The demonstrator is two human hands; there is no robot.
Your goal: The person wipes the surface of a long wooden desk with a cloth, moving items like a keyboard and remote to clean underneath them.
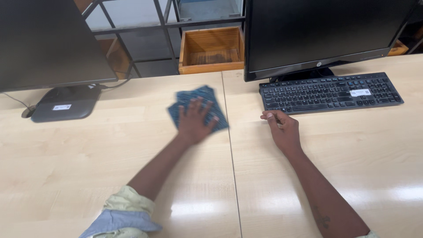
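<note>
**Left hand flat on a blue cloth at the desk seam**

At frame centre, the left hand (194, 121) lies spread wide, palm down, on a blue cloth (199, 105) on the pale wooden desk (88, 158), beside the seam between 2 desktops. The right hand (282, 128), fingers loosely curled and holding nothing, rests just below the black keyboard (330, 91). 2 dark monitors (326, 31) fill the upper corners.

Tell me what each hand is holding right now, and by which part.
Neither grips anything. The left hand lies flat, fingers spread, on the middle of a blue patterned cloth. The right hand rests loosely curled on the pale wooden desk, empty.
</note>
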